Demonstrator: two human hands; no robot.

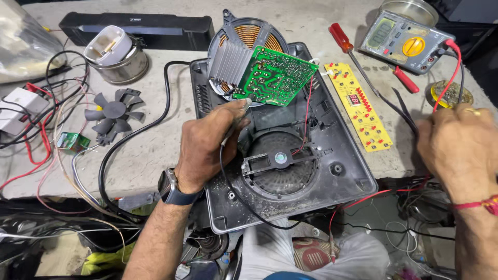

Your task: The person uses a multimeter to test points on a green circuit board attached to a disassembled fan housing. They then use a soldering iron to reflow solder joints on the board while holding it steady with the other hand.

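A green circuit board (274,77) with a ribbed grey heat sink (229,62) is propped up, solder side showing, over the open dark plastic base (340,150) of an induction cooker. My left hand (210,145), with a watch on the wrist, grips a thin tool whose tip touches the board's lower left edge. A copper coil disc (249,33) leans behind the board. My right hand (459,145) is closed at the right edge around dark probe leads (402,109) that run up toward a grey multimeter (404,41).
A yellow display board (360,106) lies right of the base, by a red-handled screwdriver (342,37). A black fan blade (111,115), a metal cup, a white box and tangled wires sit at left. A black power cord (129,140) loops across the concrete bench.
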